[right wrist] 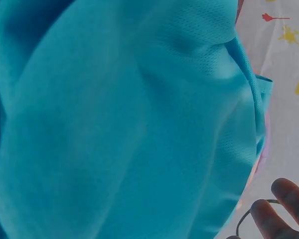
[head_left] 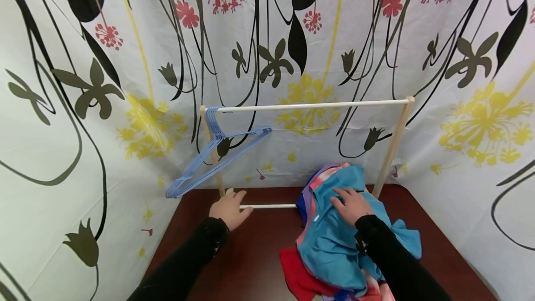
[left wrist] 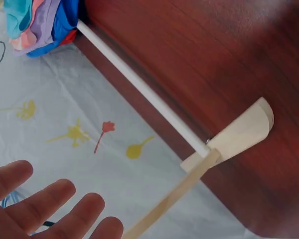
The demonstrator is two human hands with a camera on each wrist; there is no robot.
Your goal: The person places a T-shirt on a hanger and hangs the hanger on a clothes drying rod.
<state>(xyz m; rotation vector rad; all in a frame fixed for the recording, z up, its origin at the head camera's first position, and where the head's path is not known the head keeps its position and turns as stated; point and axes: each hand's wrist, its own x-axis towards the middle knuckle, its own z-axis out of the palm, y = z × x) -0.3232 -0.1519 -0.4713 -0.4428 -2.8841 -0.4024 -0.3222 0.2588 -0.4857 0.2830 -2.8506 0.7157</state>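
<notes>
Blue hangers: a bunch hangs at the left end of the rack's top bar. They slant down and to the left, above the left hand.
Left hand: fingers are straight and spread, holding nothing. It sits at the left foot of the wooden rack, by the low white bar.
Low white bar: it runs left to right, from the left hand to the clothes.
Clothes pile: it lies on the dark red table, to the right of the left hand, with a teal shirt on top.
Right hand: it lies flat on the teal shirt with loose fingers, gripping nothing.
Nearer hand: the right hand is on the shirt. The left hand is well apart from it and closer to the hangers.
</notes>
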